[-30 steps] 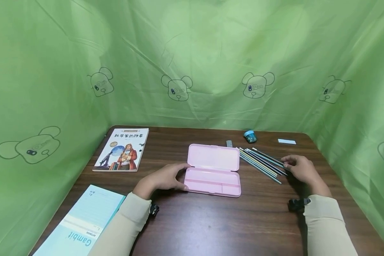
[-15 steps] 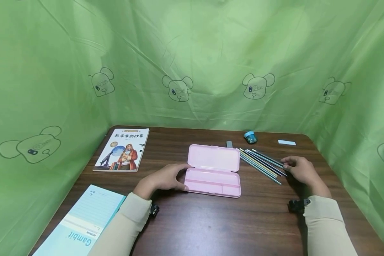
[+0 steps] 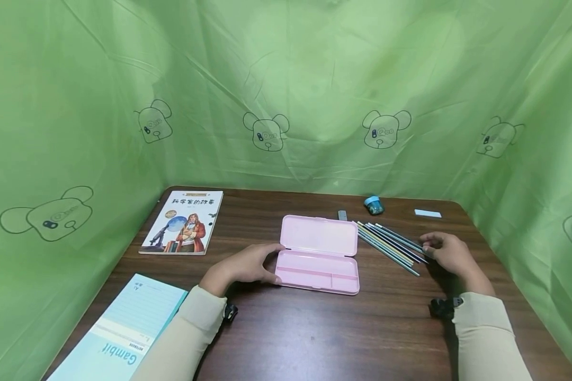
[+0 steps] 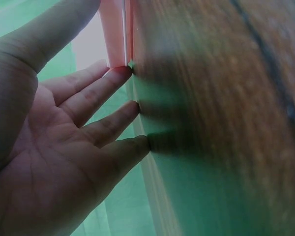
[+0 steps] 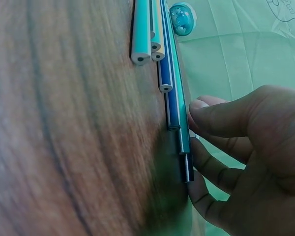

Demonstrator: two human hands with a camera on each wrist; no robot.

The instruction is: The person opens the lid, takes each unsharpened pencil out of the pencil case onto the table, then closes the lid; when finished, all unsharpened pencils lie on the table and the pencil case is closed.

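A pink pencil case [image 3: 319, 235] lies unfolded on the table, its divided tray [image 3: 302, 278] nearer me. My left hand [image 3: 245, 264] touches the case's left side, thumb at the near corner and fingers near the hinge. Seen from the left wrist, fairly straight fingers of the left hand [image 4: 54, 147] meet the end of the case [image 4: 115, 37]. Several pencils [image 3: 386, 246] lie fanned to the right of the case. Beside their near ends is my right hand [image 3: 450, 253]. In the right wrist view, the right hand's [image 5: 246, 147] loosely bent fingers touch the outermost dark pencil [image 5: 188, 169].
Behind the pencils stand a blue-lidded small container [image 3: 374, 205], a small grey block [image 3: 342, 215] and a white flat piece [image 3: 428, 213]. An illustrated book [image 3: 181, 222] and a pale blue notebook [image 3: 119, 328] lie on the left. Green cloth [image 3: 310, 106] surrounds the table.
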